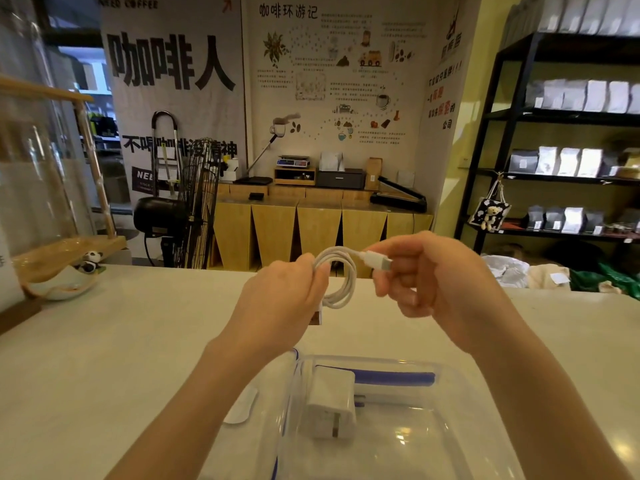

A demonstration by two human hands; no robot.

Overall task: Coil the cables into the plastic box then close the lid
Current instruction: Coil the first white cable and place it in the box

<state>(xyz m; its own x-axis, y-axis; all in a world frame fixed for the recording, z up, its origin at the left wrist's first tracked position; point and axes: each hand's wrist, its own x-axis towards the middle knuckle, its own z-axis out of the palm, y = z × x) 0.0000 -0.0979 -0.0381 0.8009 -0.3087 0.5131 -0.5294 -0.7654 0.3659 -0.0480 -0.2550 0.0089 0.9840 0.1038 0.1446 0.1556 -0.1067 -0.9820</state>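
White round charging cable point(341, 278), looped, hangs above the clear plastic box point(450, 393). Left hand point(284, 292) grips the loops; right hand point(419, 271) pinches the plug. Loosened fingers could let the coil spring open.

White cable point(341, 282), clear box point(433, 438)
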